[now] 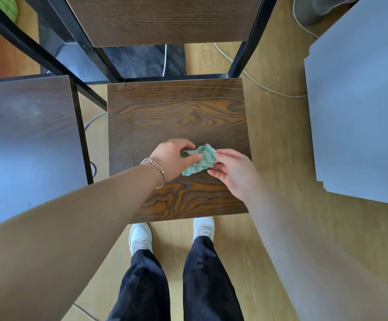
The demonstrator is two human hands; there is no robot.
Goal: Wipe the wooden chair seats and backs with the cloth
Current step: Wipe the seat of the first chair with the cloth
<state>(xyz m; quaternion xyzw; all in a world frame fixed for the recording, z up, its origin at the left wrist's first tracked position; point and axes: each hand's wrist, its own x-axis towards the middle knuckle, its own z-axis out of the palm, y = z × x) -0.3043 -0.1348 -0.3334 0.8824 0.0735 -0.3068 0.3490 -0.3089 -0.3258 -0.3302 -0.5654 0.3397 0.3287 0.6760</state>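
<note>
Pinching the crumpled green-and-white cloth (198,162) at its two ends, the left hand (172,158) and right hand (232,172) hold it, fingers curled, over the chair seat's (176,112) near half. Folding it into a flat pad should wipe better, along the grain. The chair back (165,19) rises beyond; pale floor (276,158) and a white cable (257,82) surround.

Pale wood floor (281,158) — grey board (362,100)

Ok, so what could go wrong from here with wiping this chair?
The cloth is bunched small between the left hand and right hand, so parts of the seat may get missed. The bracelet could scrape the wood. The white cable beside the seat could trip you.
</note>
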